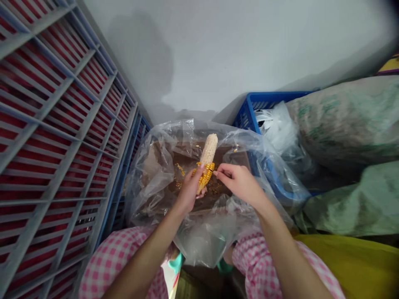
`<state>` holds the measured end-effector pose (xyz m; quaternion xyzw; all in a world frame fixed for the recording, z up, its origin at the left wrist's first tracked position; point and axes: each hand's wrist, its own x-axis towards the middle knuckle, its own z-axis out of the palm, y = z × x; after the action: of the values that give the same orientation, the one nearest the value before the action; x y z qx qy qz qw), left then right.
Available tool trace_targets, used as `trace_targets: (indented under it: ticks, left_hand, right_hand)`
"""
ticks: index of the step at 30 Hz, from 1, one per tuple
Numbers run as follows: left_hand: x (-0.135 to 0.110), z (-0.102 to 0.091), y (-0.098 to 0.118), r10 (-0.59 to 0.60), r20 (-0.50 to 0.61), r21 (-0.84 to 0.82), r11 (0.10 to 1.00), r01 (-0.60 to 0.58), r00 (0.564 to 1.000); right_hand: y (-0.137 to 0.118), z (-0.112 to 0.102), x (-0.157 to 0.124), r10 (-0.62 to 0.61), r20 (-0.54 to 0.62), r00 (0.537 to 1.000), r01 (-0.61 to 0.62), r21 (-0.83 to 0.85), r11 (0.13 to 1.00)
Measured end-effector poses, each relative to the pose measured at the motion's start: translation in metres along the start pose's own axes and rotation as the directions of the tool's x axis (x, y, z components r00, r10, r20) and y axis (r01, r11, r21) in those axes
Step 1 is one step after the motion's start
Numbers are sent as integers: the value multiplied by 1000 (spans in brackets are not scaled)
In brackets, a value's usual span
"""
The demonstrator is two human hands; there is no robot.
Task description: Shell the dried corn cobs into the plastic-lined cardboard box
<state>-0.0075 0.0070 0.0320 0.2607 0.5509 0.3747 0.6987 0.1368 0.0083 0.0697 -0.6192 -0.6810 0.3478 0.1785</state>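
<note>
An ear of corn tilts over a box lined with a clear plastic bag. Its upper half is a bare pale cob, while yellow kernels cover the lower half. My left hand is wrapped round the kernel-covered lower end. From the right, my right hand comes close to the kernels with thumb and forefinger pinched together. A small dark tip shows between those fingers and the corn, too small to name. Loose kernels lie in the box below.
Slatted plastic crates stand along the left. At the right, a blue basket holds a white plastic bag, with a large stuffed sack beside it. A grey-white wall rises behind. Yellow material lies at lower right.
</note>
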Motion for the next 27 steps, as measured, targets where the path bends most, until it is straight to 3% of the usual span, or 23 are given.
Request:
trace_targets:
  ticks: [4, 7, 9, 12, 18, 27]
  left_hand:
    - [3, 2, -10, 94, -152, 76, 994, -84, 984]
    - [5, 4, -18, 146, -239, -22, 988, -155, 960]
    - [6, 3, -19, 101, -254, -113, 985, -134, 962]
    - [6, 1, -13, 13, -226, -187, 981, -57, 974]
    - [9, -3, 0, 38, -193, -213, 974, -79, 980]
    - [7, -3, -1, 50, -133, -139, 988, -68, 990]
  right_hand:
    - [-10, 37, -3, 153, -163, 975, -167, -78, 983]
    - [-18, 66, -4, 258, -297, 919, -278, -27, 960]
    - [-19, 73, -1, 260, -267, 928, -265, 19, 964]
    - [-15, 61, 6, 205, -209, 956, -200, 44, 979]
    - [-9, 21, 9, 56, -25, 998, -57, -38, 998]
    - [-8, 8, 3, -3, 9, 1000, 3, -40, 999]
